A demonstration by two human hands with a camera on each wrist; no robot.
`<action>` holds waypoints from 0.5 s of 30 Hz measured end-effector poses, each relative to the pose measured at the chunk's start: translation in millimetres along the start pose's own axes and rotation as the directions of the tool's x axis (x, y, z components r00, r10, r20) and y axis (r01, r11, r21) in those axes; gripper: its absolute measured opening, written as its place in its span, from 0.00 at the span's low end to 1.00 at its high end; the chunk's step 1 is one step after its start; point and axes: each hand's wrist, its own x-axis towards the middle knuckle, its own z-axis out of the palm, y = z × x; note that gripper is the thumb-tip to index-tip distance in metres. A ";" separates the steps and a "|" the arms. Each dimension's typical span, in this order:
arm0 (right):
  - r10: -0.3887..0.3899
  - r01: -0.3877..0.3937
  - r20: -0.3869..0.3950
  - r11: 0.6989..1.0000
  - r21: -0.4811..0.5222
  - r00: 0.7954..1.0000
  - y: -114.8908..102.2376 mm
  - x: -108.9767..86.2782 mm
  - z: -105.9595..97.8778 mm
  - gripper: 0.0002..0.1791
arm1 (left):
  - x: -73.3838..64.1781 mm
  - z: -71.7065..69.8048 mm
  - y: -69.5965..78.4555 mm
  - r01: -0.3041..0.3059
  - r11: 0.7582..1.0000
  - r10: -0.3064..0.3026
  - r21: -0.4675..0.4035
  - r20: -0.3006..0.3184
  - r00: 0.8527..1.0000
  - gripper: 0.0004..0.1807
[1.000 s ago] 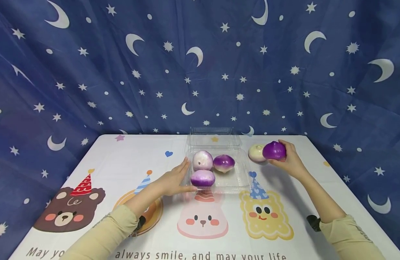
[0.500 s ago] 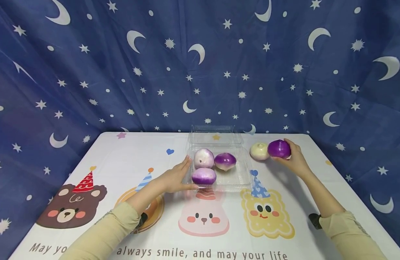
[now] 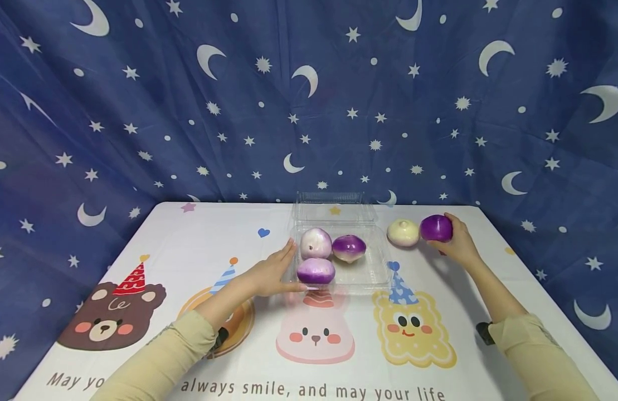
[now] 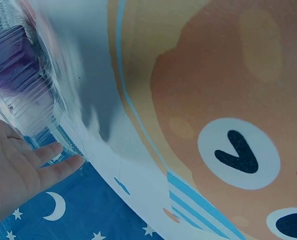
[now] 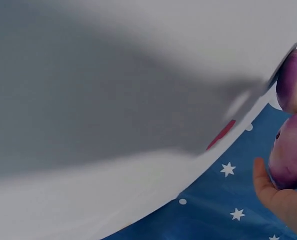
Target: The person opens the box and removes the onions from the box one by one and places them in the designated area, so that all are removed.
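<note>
My right hand grips a deep purple onion by its right side, at the back right of the table. Just left of it sits a pale yellow-white onion, a narrow gap between the two in the head view. A clear plastic clamshell box stands in the middle with its lid raised at the back. Three purple-and-white onions lie in it: one whitish, one in front and one to the right. My left hand rests with spread, straight fingers at the box's left side.
A white tablecloth with cartoon prints and lettering covers the table. Directly behind the table's back edge hangs a dark blue curtain with moons and stars. The box's raised lid stands close to that edge.
My right hand has carried the purple onion to the right, from overlapping the pale onion to beside it. The left hand keeps its place at the box, and the head view has shifted slightly.
</note>
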 end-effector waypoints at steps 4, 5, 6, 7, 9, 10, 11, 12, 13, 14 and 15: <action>0.037 -0.037 0.009 0.999 -0.004 0.999 1.4 6.5 1.5 0.48 | -0.8 1.2 0.4 -0.003 1.000 0.003 -0.005 -0.006 1.000 0.58; 0.047 -0.047 0.010 0.999 -0.004 0.999 1.4 7.9 1.7 0.48 | -1.0 1.5 0.2 -0.005 1.000 0.005 -0.007 -0.010 1.000 0.58; 0.059 -0.059 0.012 0.998 -0.005 0.998 1.9 9.5 2.0 0.48 | -1.3 1.7 0.2 -0.004 1.000 0.004 -0.008 -0.011 1.000 0.58; 0.072 -0.072 0.016 0.997 -0.002 0.997 2.4 11.3 2.2 0.48 | -1.7 1.6 0.4 -0.004 1.000 0.004 -0.007 -0.010 1.000 0.58; 0.097 -0.097 0.016 0.995 -0.007 0.995 4.2 14.7 2.7 0.49 | -2.0 1.5 0.3 -0.003 1.000 0.003 -0.007 -0.011 1.000 0.58; 0.108 -0.108 0.017 0.994 -0.011 0.994 5.9 16.6 3.0 0.49 | -2.0 1.4 0.3 -0.005 1.000 0.005 -0.006 -0.013 1.000 0.58; 0.121 -0.121 0.019 0.993 -0.017 0.992 7.0 18.0 3.1 0.49 | -1.9 1.2 0.1 -0.007 1.000 0.007 -0.005 -0.016 1.000 0.58; 0.135 -0.135 0.023 0.991 -0.024 0.991 9.0 19.6 3.4 0.49 | -2.0 1.0 0.2 -0.007 1.000 0.007 -0.003 -0.014 1.000 0.58; 0.146 -0.146 0.028 0.989 -0.030 0.989 10.6 21.0 3.6 0.48 | -1.8 1.1 0.1 -0.005 1.000 0.005 -0.003 -0.012 1.000 0.58; 0.159 -0.158 0.033 0.987 -0.035 0.987 12.2 21.8 4.0 0.48 | -1.7 1.2 -0.2 -0.008 1.000 0.008 -0.002 -0.014 1.000 0.58; 0.169 -0.167 0.041 0.985 -0.038 0.985 13.5 22.4 4.3 0.48 | -1.6 1.5 -0.5 -0.010 1.000 0.010 -0.002 -0.017 1.000 0.58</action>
